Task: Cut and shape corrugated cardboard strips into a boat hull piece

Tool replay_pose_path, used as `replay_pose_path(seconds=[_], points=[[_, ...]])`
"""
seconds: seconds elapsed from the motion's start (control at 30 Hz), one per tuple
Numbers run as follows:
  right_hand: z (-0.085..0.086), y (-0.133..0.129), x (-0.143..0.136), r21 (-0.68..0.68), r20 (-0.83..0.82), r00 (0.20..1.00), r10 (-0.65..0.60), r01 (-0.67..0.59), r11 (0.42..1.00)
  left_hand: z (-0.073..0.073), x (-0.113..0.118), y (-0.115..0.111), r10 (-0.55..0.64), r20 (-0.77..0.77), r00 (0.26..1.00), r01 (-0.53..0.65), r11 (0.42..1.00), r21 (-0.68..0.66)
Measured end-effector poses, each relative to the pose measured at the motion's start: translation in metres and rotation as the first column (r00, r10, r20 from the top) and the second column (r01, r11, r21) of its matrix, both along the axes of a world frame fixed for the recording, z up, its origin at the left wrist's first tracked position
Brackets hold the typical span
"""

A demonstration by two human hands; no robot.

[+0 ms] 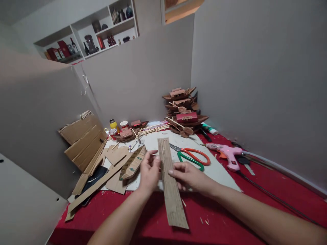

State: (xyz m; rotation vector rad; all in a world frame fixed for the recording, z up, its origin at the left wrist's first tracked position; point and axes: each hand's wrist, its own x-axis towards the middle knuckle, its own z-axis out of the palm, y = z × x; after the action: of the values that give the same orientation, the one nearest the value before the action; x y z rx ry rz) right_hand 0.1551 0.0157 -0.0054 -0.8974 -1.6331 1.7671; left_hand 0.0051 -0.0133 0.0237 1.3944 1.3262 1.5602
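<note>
A long strip of corrugated cardboard [171, 194], its ridged brown face toward me, is held up over the near part of the table. My left hand [150, 170] grips its left edge, fingers partly hidden behind it. On the right edge, my right hand [187, 175] pinches the strip with the thumb in front and fingers behind. Just left of my left hand lies a small cardboard boat hull [133, 164] with printed marks. Beyond my right hand, scissors [194, 157] with one red-orange and one green handle rest on a white sheet [219, 172].
Cardboard pieces [88, 144] lean and lie at the left. Finished model boats [182, 112] are stacked at the back, near thin sticks [157, 128] and paper cups [124, 125]. A pink glue gun [228, 153] with a cord lies right on the red tablecloth [219, 217].
</note>
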Motion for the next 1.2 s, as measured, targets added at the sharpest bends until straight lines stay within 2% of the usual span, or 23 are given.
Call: replay_pose_path(seconds=[0.1, 0.2, 0.27, 0.33, 0.43, 0.57, 0.7, 0.87, 0.97, 1.07, 1.2], points=[[-0.001, 0.012, 0.014, -0.06, -0.048, 0.992, -0.113, 0.11, 0.992, 0.021, -0.048, -0.004, 0.103, -0.103, 0.989, -0.106, 0.994, -0.022], [0.001, 0.018, 0.02, -0.092, -0.083, 0.982, -0.17, 0.162, 0.982, 0.039, -0.12, -0.002, 0.26, -0.251, 0.932, -0.279, 0.959, -0.042], [0.001, 0.017, 0.019, -0.09, -0.08, 0.983, -0.163, 0.156, 0.984, 0.045, -0.166, -0.002, 0.35, -0.389, 0.852, -0.406, 0.911, -0.069], [0.001, 0.013, 0.017, -0.085, -0.057, 0.988, -0.141, 0.136, 0.987, 0.046, -0.204, -0.008, 0.386, -0.548, 0.742, -0.511, 0.855, -0.09], [0.0, 0.009, 0.014, -0.098, -0.001, 0.994, -0.112, 0.111, 0.989, 0.04, -0.235, -0.022, 0.324, -0.745, 0.583, -0.602, 0.788, -0.129], [-0.003, 0.01, 0.014, -0.137, 0.049, 0.995, -0.086, 0.092, 0.986, 0.029, -0.24, -0.035, 0.157, -0.883, 0.443, -0.62, 0.764, -0.175], [-0.008, 0.016, 0.014, -0.125, 0.034, 0.996, -0.087, 0.09, 0.988, 0.025, -0.232, -0.03, 0.078, -0.927, 0.367, -0.574, 0.803, -0.16], [-0.015, 0.023, 0.014, -0.105, -0.008, 0.993, -0.118, 0.117, 0.988, 0.032, -0.206, -0.005, 0.041, -0.921, 0.387, -0.453, 0.878, -0.151], [-0.016, 0.025, 0.014, -0.111, -0.015, 0.992, -0.122, 0.12, 0.987, 0.034, -0.183, 0.009, -0.028, -0.911, 0.411, -0.353, 0.916, -0.188], [-0.014, 0.026, 0.014, -0.114, -0.009, 0.992, -0.122, 0.12, 0.986, 0.029, -0.168, 0.019, -0.095, -0.903, 0.42, -0.289, 0.929, -0.232], [-0.013, 0.026, 0.014, -0.115, 0.003, 0.992, -0.124, 0.123, 0.986, 0.018, -0.164, 0.03, -0.143, -0.872, 0.468, -0.25, 0.925, -0.286]])
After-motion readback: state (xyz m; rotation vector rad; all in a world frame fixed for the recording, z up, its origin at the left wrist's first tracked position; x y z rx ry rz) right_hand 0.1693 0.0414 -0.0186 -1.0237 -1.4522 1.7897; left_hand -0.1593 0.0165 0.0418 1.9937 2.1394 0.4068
